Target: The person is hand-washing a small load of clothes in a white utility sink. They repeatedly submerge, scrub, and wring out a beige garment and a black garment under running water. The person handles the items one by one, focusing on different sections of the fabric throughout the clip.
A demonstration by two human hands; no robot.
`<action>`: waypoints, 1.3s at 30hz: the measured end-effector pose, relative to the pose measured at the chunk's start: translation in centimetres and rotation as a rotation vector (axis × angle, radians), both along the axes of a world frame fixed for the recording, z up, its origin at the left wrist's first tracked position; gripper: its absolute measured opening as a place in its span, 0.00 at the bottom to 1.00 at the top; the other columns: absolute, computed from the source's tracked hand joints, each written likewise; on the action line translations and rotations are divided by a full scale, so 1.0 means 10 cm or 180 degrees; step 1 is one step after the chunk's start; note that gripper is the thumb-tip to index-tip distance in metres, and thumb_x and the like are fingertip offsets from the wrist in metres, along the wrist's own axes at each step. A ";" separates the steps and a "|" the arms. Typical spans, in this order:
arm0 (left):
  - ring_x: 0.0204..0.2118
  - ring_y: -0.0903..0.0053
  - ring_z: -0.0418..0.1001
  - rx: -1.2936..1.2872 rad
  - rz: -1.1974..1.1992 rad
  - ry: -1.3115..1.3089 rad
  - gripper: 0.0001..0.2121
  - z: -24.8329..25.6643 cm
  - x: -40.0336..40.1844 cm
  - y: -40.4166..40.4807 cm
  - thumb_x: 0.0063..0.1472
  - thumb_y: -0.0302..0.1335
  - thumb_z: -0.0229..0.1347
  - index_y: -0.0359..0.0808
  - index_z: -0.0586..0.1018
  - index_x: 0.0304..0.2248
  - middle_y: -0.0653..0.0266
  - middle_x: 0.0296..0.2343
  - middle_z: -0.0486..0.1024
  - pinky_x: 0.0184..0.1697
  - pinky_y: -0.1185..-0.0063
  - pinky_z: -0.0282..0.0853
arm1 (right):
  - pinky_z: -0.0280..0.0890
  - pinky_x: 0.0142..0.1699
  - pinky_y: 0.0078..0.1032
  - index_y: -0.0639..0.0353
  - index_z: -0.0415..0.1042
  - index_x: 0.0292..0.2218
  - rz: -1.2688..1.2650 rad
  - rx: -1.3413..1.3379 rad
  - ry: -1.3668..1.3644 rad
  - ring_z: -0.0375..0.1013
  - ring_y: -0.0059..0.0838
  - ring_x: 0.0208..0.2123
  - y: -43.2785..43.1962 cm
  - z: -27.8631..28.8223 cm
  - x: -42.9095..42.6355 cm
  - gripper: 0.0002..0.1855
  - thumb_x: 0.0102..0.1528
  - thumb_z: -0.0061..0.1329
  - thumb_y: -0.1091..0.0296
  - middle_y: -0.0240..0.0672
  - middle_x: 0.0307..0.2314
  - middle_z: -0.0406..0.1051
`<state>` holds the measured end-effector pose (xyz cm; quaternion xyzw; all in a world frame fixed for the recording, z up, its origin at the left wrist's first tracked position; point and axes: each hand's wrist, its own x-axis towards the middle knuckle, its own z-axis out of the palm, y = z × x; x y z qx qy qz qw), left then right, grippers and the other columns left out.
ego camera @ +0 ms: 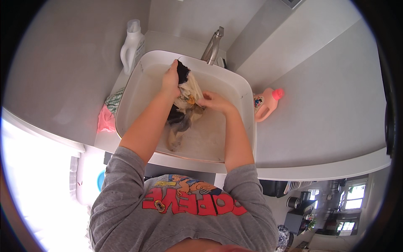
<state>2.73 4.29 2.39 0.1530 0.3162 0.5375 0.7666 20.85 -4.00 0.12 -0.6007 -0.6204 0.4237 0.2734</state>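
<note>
Before me is a white utility sink [148, 58] holding cloudy water [211, 134]. Above the water I hold a wet cream and black garment [192, 87]; its lower part trails into the water. My left hand [171, 79] grips the black upper end, on the sink's far left side. To the right, my right hand [213, 101] pinches the cream cloth near a small yellow patch. Dark and pale folds [181, 121] of fabric lie partly under water, and I cannot tell whether they all belong to one garment.
A brushed-metal faucet [213, 47] rises behind the sink. On the left stand a white detergent bottle [132, 47] and, nearer, a pink cloth [106, 119] beside a green patterned cloth [115, 100]. A pink bottle with a red cap [267, 104] is against the right side.
</note>
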 end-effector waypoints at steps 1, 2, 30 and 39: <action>0.27 0.72 0.72 0.0078 0.0059 0.0011 0.18 -0.04 -0.02 0.05 0.58 0.41 0.48 0.31 0.70 0.36 0.61 0.28 0.72 0.29 0.72 0.69 | 0.61 0.41 0.24 0.62 0.70 0.36 0.0262 0.0018 -0.0124 0.68 0.27 0.35 -0.04 0.02 -0.05 0.20 0.53 0.45 0.51 0.36 0.31 0.71; 0.28 0.72 0.72 0.0156 0.0117 0.0023 0.18 -0.11 -0.02 0.11 0.58 0.41 0.48 0.31 0.70 0.36 0.61 0.28 0.72 0.30 0.73 0.69 | 0.61 0.41 0.24 0.61 0.70 0.37 0.0295 0.0192 -0.0345 0.68 0.26 0.35 0.01 -0.02 -0.01 0.19 0.54 0.45 0.53 0.35 0.31 0.71; 0.27 0.79 0.65 0.1588 -0.0582 0.2276 0.19 -0.17 0.14 -0.10 0.59 0.42 0.46 0.29 0.70 0.30 0.63 0.22 0.69 0.31 0.80 0.63 | 0.62 0.32 0.24 0.63 0.69 0.29 -0.1490 0.1556 -0.0061 0.69 0.31 0.24 0.15 0.18 -0.30 0.17 0.54 0.44 0.55 0.40 0.21 0.70; 0.35 0.71 0.67 -0.0091 -0.0997 0.1348 0.21 0.10 0.20 -0.29 0.62 0.41 0.43 0.27 0.69 0.41 0.55 0.33 0.70 0.37 0.74 0.64 | 0.59 0.27 0.39 0.60 0.62 0.27 -0.0926 0.2205 -0.1127 0.66 0.50 0.23 -0.07 0.41 -0.86 0.17 0.56 0.39 0.53 0.47 0.18 0.67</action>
